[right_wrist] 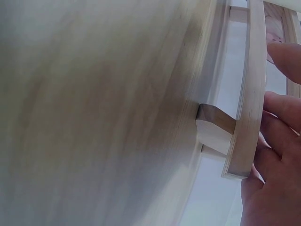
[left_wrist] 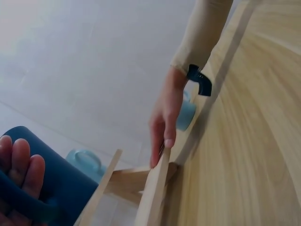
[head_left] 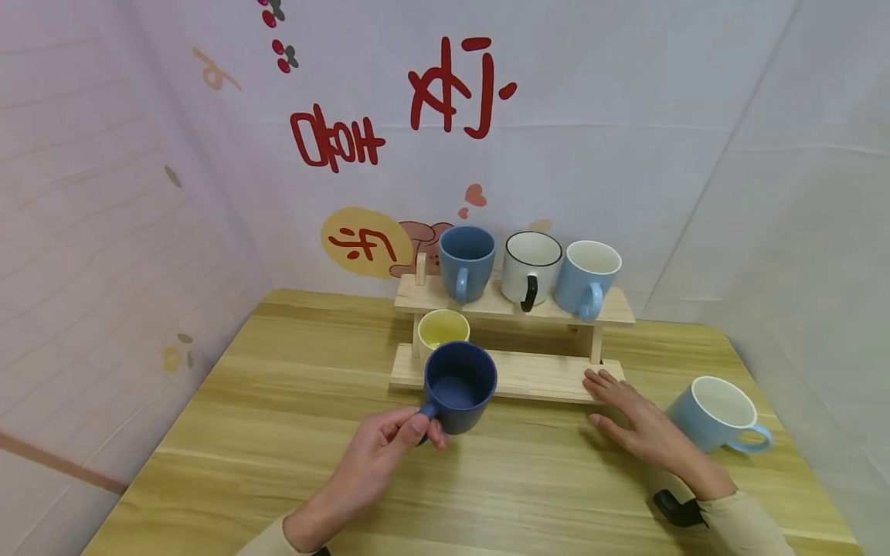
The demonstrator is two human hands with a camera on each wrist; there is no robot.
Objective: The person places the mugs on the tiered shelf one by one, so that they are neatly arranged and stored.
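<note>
The left hand (head_left: 378, 455) grips the handle of a navy mug (head_left: 459, 386), its fingers (left_wrist: 21, 167) curled round the handle. The mug sits upright at the near left edge of the rack's lower shelf (head_left: 535, 374); whether it rests on the table (head_left: 278, 432) or is held just above it cannot be told. Just behind it, on the lower shelf's left end, stands a yellow mug (head_left: 443, 330). The wooden rack's upper shelf (head_left: 619, 309) carries three mugs in a row: a blue mug (head_left: 466, 261) on the left, a white mug (head_left: 531, 266) with a black handle in the middle, and a pale blue mug (head_left: 587, 278) on the right. The right hand (head_left: 636, 425) lies flat on the table, fingers (right_wrist: 277, 127) straight and loose, their tips touching the near right end of the lower shelf. Just right of that hand, a light blue mug (head_left: 719, 413) lies tilted on the table, handle to the right.
</note>
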